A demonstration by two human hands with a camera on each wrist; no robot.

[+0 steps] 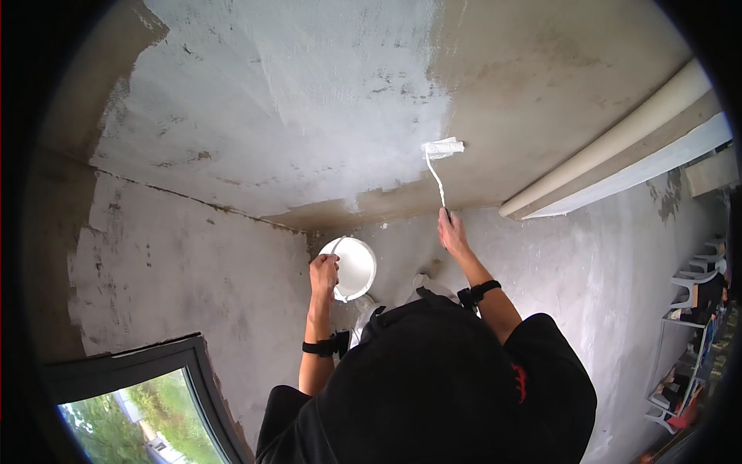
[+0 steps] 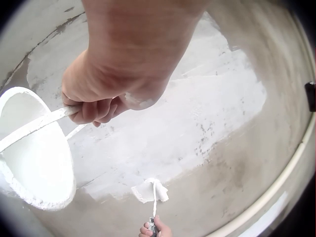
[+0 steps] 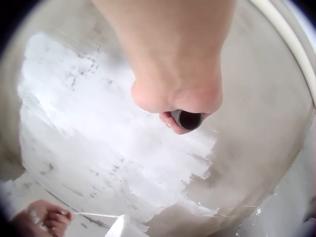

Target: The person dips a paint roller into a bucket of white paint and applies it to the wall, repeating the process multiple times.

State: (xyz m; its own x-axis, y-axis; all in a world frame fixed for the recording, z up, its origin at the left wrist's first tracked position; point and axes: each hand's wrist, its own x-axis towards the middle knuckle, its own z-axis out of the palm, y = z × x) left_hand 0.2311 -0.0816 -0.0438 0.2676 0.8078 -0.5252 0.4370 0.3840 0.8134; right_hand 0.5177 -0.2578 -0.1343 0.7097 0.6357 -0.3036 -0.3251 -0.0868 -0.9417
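Right hand (image 1: pixel 453 232) grips the roller (image 1: pixel 444 148) — its stick (image 1: pixel 440 182) points away to the wall (image 1: pixel 518 85); left hand (image 1: pixel 324 274) grips the bucket handle (image 2: pixel 40 123)

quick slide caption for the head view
Right hand holds a roller at a partly whitened wall; left hand grips a white bucket by its handle.

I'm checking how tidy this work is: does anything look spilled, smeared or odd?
A few small things: stray white spots lie on the floor near the wall, and white smears mark the left hand. The white coat looks patchy, with dark gaps. I see no large spill by the bucket.
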